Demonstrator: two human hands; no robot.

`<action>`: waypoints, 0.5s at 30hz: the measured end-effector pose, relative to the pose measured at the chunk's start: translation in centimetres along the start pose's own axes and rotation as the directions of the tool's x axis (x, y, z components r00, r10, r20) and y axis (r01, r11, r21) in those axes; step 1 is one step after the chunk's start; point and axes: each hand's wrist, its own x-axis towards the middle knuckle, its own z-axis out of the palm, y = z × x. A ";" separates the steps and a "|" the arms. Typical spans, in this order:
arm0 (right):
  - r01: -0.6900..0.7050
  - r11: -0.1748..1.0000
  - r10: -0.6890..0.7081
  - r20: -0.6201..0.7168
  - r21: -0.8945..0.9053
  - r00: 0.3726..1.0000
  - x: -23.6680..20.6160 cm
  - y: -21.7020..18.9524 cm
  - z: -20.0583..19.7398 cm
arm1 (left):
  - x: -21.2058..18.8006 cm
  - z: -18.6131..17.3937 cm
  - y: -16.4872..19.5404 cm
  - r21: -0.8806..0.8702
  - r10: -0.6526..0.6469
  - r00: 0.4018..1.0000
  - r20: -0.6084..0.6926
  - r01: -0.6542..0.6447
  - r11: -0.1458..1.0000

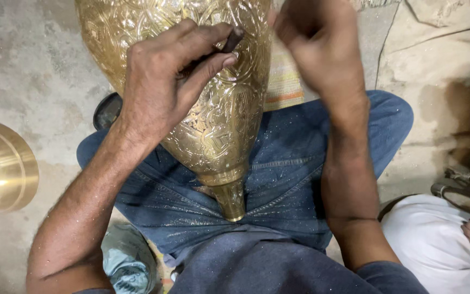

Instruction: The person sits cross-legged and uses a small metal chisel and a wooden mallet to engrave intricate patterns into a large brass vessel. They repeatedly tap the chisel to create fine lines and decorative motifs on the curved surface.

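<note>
1. Nearest the camera are the person's dark blue shirt and crossed legs in blue jeans, dusted with fine gold-coloured specks. The lap serves as a cradle, so the work rests steady without a stand.
2. A brass vase lies across the lap, its narrow neck pointing toward the person's belly and its wide body reaching away past the top edge. Laid this way, its side faces up within easy reach.
3. The vase is shiny gold in colour, covered in dense engraved scrolls and curling bands; the neck is plainer.
4. The left hand rests on the vase, fingers curled closed around a dark, slim tool, pinched between thumb and forefinger with its tip against the metal.
5. The right hand is raised above the vase and blurred; whether it grips anything cannot be told.
6. Farther out, on the grey concrete floor, a plain brass bowl sits at the left, and another person in white cloth is at the lower right.
</note>
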 end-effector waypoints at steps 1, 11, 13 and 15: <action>0.275 0.909 -0.287 0.011 -0.314 0.958 -0.1 -0.2 0.1 | 0.0 0.1 0.0 0.008 -0.004 1.000 -0.002 0.004 1.000; 0.331 0.912 -0.331 0.043 -0.241 0.943 -0.8 3.0 0.7 | 0.3 -0.4 0.6 0.007 -0.002 1.000 0.007 0.002 1.000; 0.225 0.972 -0.216 0.109 -0.071 0.970 -0.6 3.2 0.6 | 0.2 -0.6 0.7 0.018 -0.015 1.000 0.015 0.015 1.000; 0.157 0.987 -0.160 0.160 0.031 0.974 -0.2 3.1 0.6 | 0.2 -0.5 0.6 0.020 0.018 1.000 0.002 -0.018 1.000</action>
